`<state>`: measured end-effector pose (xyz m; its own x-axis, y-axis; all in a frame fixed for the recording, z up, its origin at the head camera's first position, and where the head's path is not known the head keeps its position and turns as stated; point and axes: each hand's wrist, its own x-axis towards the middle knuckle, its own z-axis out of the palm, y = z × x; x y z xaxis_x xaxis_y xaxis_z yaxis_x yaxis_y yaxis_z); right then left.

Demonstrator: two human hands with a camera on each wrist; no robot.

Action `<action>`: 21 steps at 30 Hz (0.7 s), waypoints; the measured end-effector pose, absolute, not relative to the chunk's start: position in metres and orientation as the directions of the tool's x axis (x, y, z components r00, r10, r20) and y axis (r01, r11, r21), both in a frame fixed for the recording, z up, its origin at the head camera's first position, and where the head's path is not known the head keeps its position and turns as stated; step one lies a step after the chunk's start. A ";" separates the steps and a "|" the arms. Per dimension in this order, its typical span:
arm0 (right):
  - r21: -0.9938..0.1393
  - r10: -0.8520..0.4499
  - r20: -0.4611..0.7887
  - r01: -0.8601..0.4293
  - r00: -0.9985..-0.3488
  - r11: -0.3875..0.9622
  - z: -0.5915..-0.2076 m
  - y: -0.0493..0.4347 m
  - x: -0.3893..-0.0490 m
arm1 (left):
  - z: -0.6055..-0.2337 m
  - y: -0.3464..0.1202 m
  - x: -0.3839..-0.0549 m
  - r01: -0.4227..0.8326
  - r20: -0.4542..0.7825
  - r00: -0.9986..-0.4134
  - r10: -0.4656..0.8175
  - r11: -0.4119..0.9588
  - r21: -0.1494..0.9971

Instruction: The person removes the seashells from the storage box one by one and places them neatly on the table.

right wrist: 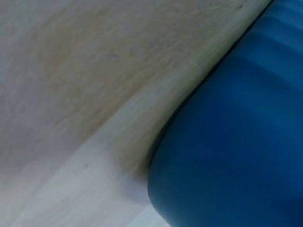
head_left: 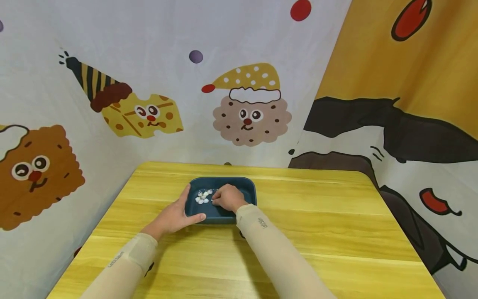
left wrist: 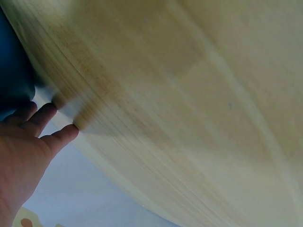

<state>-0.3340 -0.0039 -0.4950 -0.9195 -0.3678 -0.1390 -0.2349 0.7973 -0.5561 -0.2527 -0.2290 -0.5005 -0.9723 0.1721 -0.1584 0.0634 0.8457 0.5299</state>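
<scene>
A dark blue rectangular tray with raised walls sits on the table. Inside its left part lies a cluster of several small white pieces, perhaps shells or pebbles; their kind is too small to tell. My left hand rests against the tray's near left corner, fingers extended along the left side and thumb along the front wall. In the left wrist view, the left hand's fingers are straight and spread. Reaching inside the tray, my right hand pinches a small white piece right of the cluster, mostly hidden by the fingertips.
The yellow wood-grain table extends around the tray on all sides. Behind it hangs a cloth printed with cartoon figures. In the right wrist view, the tray's outer wall fills the right side.
</scene>
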 end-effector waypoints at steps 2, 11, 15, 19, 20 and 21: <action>-0.589 -0.384 -0.131 -0.240 -0.914 0.771 -0.494 0.001 -0.334 | -0.502 -0.228 -0.252 0.066 -0.160 -0.971 0.177 0.843 0.534; -0.877 -0.442 -0.140 -0.096 -0.886 0.470 -0.455 0.052 -0.336 | -0.500 -0.227 -0.253 0.070 -0.152 -0.971 0.184 0.828 0.556; -0.941 -0.378 -0.193 0.062 -0.906 0.332 -0.444 0.090 -0.338 | -0.499 -0.229 -0.253 0.078 -0.147 -0.971 0.187 0.835 0.545; -0.953 -0.366 -0.255 0.170 -0.895 0.250 -0.443 0.134 -0.337 | -0.500 -0.232 -0.253 0.078 -0.151 -0.970 0.189 0.837 0.541; -0.952 -0.377 -0.270 0.188 -0.886 0.241 -0.445 0.145 -0.336 | -0.500 -0.232 -0.252 0.077 -0.153 -0.970 0.188 0.836 0.543; -0.949 -0.388 -0.289 0.208 -0.875 0.238 -0.446 0.156 -0.335 | -0.500 -0.232 -0.252 0.072 -0.160 -0.969 0.189 0.833 0.548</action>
